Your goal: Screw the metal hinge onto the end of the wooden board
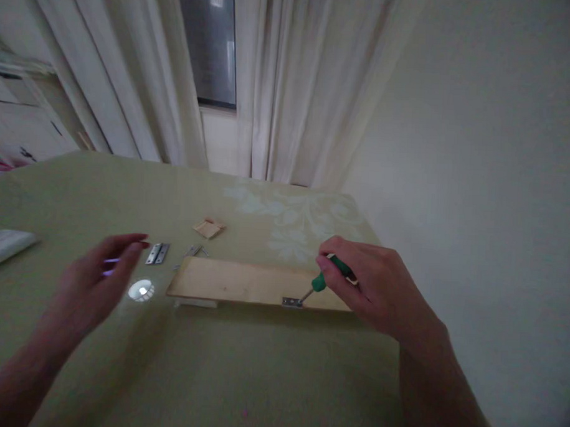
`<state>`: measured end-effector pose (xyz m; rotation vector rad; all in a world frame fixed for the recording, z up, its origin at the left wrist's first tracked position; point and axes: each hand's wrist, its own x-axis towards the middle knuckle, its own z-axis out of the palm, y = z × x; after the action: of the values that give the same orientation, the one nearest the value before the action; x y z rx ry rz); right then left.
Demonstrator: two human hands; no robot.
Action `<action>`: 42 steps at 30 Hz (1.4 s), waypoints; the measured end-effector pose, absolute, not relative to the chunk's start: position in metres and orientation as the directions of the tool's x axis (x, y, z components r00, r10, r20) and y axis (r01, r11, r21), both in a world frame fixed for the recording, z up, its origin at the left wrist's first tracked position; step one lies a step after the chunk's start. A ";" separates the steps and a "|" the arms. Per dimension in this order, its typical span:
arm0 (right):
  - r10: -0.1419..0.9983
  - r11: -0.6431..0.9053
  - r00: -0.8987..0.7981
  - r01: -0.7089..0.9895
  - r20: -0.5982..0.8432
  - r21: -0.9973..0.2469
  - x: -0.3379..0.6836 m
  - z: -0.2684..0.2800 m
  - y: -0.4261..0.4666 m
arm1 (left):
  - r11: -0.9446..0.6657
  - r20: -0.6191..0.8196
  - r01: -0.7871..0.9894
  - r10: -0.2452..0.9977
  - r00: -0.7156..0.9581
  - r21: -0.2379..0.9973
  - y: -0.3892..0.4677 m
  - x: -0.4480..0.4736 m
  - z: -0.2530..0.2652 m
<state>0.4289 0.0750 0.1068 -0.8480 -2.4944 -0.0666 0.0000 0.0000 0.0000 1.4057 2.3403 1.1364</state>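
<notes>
Gripping a green-handled screwdriver (pixel 318 282), the right hand (pixel 369 285) slants it so the tip meets a metal hinge (pixel 290 302) on a wooden board (pixel 236 281) on the bench (pixel 279 375). The left hand (pixel 92 283), blurred near a loose hinge (pixel 162 253), has curled fingers; whether they hold anything is unclear.

We see one long, pale wooden board (pixel 231 280), which lies with its broad face up, its length going from left to right. At its near edge sits a small metal plate (pixel 291 302). We find the green-handled screwdriver (pixel 319 282) tilted, its thin tip meeting this plate. Farther left, we notice a loose silver hinge (pixel 157 254), spread flat.
</notes>
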 end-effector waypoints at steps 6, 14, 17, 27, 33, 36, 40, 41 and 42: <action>0.557 0.798 -0.666 0.595 0.496 -0.096 0.429 0.107 0.074 | -0.370 0.190 0.676 0.926 0.328 0.637 0.023 0.161 0.020; 0.591 0.773 -0.643 0.625 0.487 -0.112 0.429 0.107 0.073 | -0.553 0.058 0.580 0.752 0.657 0.598 0.085 0.216 -0.001; 0.615 0.756 -0.626 0.641 0.480 -0.134 0.429 0.106 0.073 | -0.561 0.076 0.552 0.741 0.667 0.617 0.090 0.215 -0.010; 0.575 0.791 -0.656 0.599 0.489 -0.125 0.428 0.107 0.073 | -0.650 0.116 0.590 0.713 0.692 0.478 0.084 0.219 -0.012; 0.597 0.767 -0.628 0.630 0.500 -0.124 0.430 0.110 0.071 | -0.718 0.133 0.632 0.684 0.717 0.291 0.078 0.228 -0.016; 0.573 0.785 -0.648 0.610 0.501 -0.107 0.431 0.111 0.069 | -0.736 0.129 0.625 0.668 0.733 0.259 0.076 0.230 -0.016; 0.606 0.744 -0.625 0.664 0.491 -0.073 0.430 0.112 0.067 | -0.716 0.136 0.632 0.687 0.714 0.297 0.077 0.229 -0.016; 0.589 0.776 -0.656 0.622 0.472 -0.103 0.430 0.112 0.066 | -0.708 0.145 0.621 0.690 0.709 0.336 0.077 0.228 -0.015; 0.569 0.798 -0.678 0.591 0.466 -0.115 0.429 0.112 0.066 | -0.698 0.155 0.591 0.689 0.708 0.404 0.078 0.227 -0.012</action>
<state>0.4290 0.0661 0.1125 -0.8641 -2.4971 -0.0614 0.2268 0.0777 -0.0118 2.5920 1.0027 0.4237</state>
